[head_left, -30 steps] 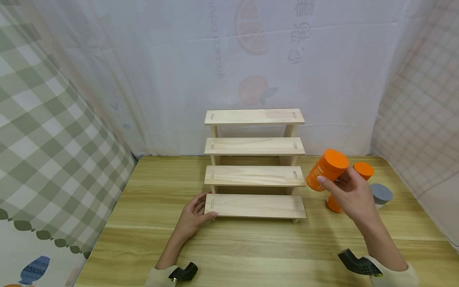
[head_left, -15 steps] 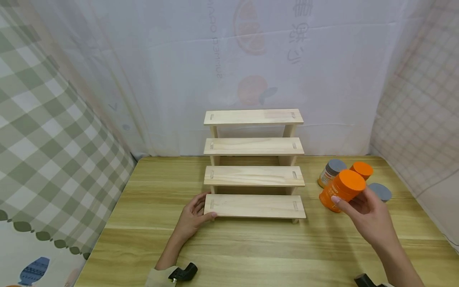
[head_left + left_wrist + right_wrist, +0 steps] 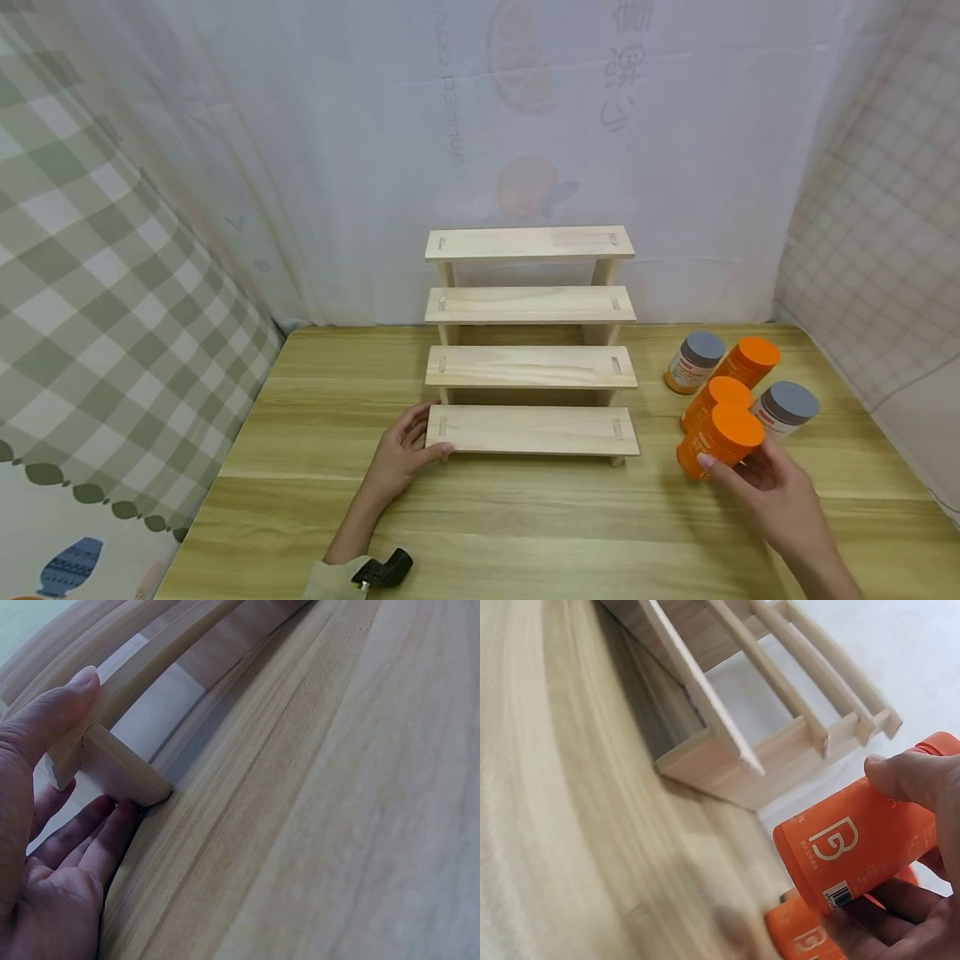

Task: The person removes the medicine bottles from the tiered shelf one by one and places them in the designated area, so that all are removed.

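Note:
My right hand [image 3: 787, 500] holds an orange supplement bottle [image 3: 862, 832], thumb on one side and fingers on the other. The bottle is tilted, its orange lid toward the hand. Just behind it in the head view stands a second orange bottle [image 3: 718, 396], partly covered by the held one. At the left end of a four-step wooden display shelf [image 3: 532, 429], my left hand [image 3: 405, 454] grips the lowest board. Its thumb lies on the board's edge, while the fingers reach beside the short leg [image 3: 124, 765].
Behind the held bottle stand a grey-lidded jar [image 3: 693, 362], another orange bottle [image 3: 752, 358] and a second grey-lidded jar [image 3: 783, 408]. All are on the wooden table [image 3: 525, 533], right of the shelf. A white cloth [image 3: 337, 167] hangs behind.
My right hand has carried the orange bottle from beside the shelf rightward and toward the front. The jar with the grey lid behind it came into sight. My left hand has stayed put.

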`<state>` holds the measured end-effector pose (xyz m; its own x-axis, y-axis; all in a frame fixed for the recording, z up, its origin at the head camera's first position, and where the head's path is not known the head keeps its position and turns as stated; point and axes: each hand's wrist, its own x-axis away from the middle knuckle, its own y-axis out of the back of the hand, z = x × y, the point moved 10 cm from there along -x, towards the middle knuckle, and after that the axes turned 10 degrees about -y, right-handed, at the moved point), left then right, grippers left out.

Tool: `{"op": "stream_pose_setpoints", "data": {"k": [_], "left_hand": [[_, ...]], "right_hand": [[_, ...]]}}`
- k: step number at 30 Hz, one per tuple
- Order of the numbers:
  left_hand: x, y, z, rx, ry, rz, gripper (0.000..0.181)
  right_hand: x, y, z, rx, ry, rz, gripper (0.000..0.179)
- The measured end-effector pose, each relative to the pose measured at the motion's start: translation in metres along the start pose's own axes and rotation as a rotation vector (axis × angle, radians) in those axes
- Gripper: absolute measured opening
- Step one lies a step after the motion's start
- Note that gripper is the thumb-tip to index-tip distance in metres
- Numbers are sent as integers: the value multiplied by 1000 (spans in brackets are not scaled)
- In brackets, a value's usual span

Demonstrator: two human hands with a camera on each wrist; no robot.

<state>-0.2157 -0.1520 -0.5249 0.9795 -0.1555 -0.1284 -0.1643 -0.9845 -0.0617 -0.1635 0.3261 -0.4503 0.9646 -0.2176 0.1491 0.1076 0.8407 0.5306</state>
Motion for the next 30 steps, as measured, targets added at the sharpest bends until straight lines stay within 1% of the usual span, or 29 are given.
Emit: {"op": "stream_pose_setpoints", "data": {"k": [2, 7, 11, 15, 18, 21, 26, 30], "left_hand": [[0, 0, 0, -3, 4, 0, 82], [0, 1, -1, -18, 2, -2, 81], [0, 2, 0, -33, -4, -4, 80], [0, 2, 1, -33, 1, -7, 80], [-1, 2, 2, -32, 4, -8, 79], [-1, 2, 1, -39, 1, -8, 79], [0, 2, 0, -42, -7, -6, 79], [0, 1, 0, -37, -8, -3, 79]], "right_hand": [[-1, -3, -9, 8, -26, 3, 76], [-4, -4, -26, 23, -37, 1, 77], [-5, -2, -36, 38, -36, -8, 74], [-6, 1, -45, 36, -58, -20, 71], [-6, 4, -50, 35, -71, -27, 72], [-7, 6, -52, 56, -78, -28, 74], [-8, 5, -55, 100, -97, -3, 79], [-7, 4, -54, 113, -100, 19, 81]]}}
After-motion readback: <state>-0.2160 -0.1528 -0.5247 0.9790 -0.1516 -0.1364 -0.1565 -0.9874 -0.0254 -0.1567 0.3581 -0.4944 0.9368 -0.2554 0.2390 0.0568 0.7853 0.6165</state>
